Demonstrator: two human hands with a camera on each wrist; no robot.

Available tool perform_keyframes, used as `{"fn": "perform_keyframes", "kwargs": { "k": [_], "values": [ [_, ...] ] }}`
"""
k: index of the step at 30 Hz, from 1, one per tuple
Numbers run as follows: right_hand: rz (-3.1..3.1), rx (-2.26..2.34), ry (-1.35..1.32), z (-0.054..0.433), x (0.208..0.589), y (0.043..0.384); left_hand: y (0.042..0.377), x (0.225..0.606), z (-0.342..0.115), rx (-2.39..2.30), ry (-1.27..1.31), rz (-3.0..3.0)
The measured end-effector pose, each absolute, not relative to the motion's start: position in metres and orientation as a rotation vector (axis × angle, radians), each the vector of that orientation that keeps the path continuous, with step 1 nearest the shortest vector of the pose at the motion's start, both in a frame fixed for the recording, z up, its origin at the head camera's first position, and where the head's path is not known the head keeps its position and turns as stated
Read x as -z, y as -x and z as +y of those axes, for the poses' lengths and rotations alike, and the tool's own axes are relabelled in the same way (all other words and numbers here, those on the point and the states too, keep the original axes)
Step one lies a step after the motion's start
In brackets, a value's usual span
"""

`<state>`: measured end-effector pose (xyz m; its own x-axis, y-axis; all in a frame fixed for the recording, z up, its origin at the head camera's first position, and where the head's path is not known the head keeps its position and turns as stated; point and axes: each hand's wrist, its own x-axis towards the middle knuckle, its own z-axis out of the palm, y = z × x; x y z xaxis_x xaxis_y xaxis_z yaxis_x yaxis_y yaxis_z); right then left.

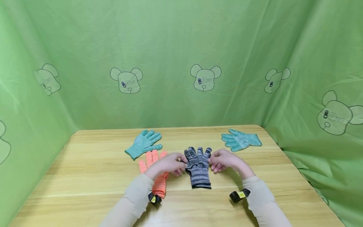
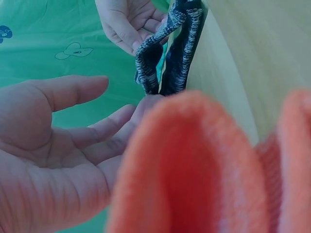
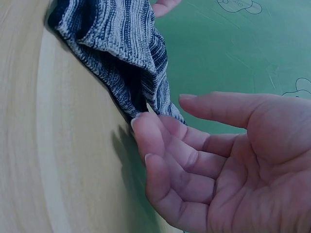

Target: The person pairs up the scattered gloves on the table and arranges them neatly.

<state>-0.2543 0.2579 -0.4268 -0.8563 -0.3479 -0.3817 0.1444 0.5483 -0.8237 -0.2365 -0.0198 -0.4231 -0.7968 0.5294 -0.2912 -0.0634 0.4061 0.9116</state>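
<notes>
A dark grey-and-black striped knit glove (image 1: 200,170) lies on the table with its fingers pointing away and its cuff toward me. On its left side is my left hand (image 1: 171,163), fingertips at the glove's edge and thumb held apart (image 2: 77,94). My right hand (image 1: 222,160) is at the opposite edge. In the right wrist view its fingers (image 3: 182,160) bend loosely, tips touching the glove's knit (image 3: 126,48), while the thumb stands away. Under my left wrist lies an orange glove (image 1: 160,184), partly covered by the arm.
A teal glove (image 1: 143,143) lies at the back left of the wooden table (image 1: 99,176), and another teal glove (image 1: 241,139) at the back right. Green curtains (image 1: 167,107) with printed bear heads enclose the back and both sides.
</notes>
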Motion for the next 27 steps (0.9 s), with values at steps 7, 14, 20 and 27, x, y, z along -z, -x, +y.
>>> {"fn": "perform_keyframes", "kwargs": {
  "k": [7,14,20,27],
  "values": [
    [2.217,1.224,0.224,0.257,0.428,0.251,0.234,0.427,-0.016,-1.401,-0.416,2.054],
    [2.211,1.19,0.219,0.253,0.43,0.249,0.234,0.43,-0.014,-1.334,-0.444,2.077],
    [2.21,1.181,0.231,0.252,0.431,0.247,0.233,0.433,-0.013,-1.271,-0.457,2.118],
    [2.206,1.148,0.256,0.25,0.434,0.247,0.232,0.434,-0.012,-1.225,-0.481,2.128]
  ]
}}
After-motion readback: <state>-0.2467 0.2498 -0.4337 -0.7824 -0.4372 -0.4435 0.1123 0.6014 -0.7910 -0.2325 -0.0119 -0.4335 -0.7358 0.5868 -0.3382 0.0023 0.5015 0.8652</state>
